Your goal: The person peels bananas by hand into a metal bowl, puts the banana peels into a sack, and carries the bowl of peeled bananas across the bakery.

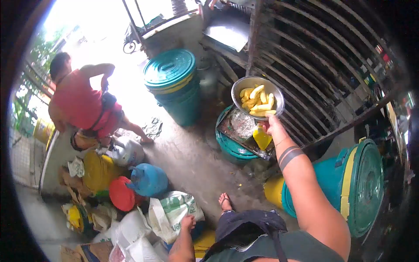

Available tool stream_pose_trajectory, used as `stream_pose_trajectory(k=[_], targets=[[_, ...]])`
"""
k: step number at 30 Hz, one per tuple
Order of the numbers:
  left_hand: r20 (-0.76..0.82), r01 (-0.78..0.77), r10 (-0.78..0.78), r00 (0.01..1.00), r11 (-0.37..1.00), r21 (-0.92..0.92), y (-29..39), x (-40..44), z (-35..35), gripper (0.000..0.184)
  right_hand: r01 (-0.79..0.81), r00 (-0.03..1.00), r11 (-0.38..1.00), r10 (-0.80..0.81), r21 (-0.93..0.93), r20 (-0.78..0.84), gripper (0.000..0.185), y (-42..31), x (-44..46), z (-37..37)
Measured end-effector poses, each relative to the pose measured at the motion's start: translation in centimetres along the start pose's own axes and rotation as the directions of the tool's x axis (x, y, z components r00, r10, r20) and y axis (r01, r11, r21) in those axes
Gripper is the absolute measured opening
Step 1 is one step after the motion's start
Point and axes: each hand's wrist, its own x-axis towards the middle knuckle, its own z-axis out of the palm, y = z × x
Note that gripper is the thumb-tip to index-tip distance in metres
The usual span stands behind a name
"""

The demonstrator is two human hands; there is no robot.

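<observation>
My right hand (272,125) grips the near rim of a round metal bowl (236,94). Several peeled yellow bananas (258,100) lie inside it. Under the bowl stands a teal bin with a tray (231,126) on top, and a yellow scoop-like piece (262,138) is beside my fingers. My left hand (188,222) is low, over a white sack with green print (174,209); its fingers are curled, and whatever they may hold is too small to make out.
A person in red (85,100) bends at the left. A lidded teal bin (176,100) stands ahead, another (323,179) lies at the right. A blue gas cylinder (150,179), a red container (122,193) and sacks crowd the lower left. Wooden slats (305,70) line the right.
</observation>
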Motion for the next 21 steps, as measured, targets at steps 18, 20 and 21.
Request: stream_pose_trajectory(k=[18,20,21], targets=[[0.323,-0.201,-0.001,0.946,0.782,0.590,16.8,7.6,14.3,0.034,0.500,0.714,0.741,-0.646,0.449,0.270,0.031,-4.0,-29.0,-3.4],[0.368,-0.275,0.065,0.928,0.786,0.554,18.8,4.8,19.7,0.032,0.515,0.663,0.758,-0.648,0.400,0.374,0.030,-5.6,-33.3,-6.5],[0.398,-0.320,0.087,0.913,0.757,0.569,19.7,3.5,22.6,0.031,0.522,0.706,0.783,-0.619,0.338,0.343,0.031,-6.2,-35.6,-8.6]])
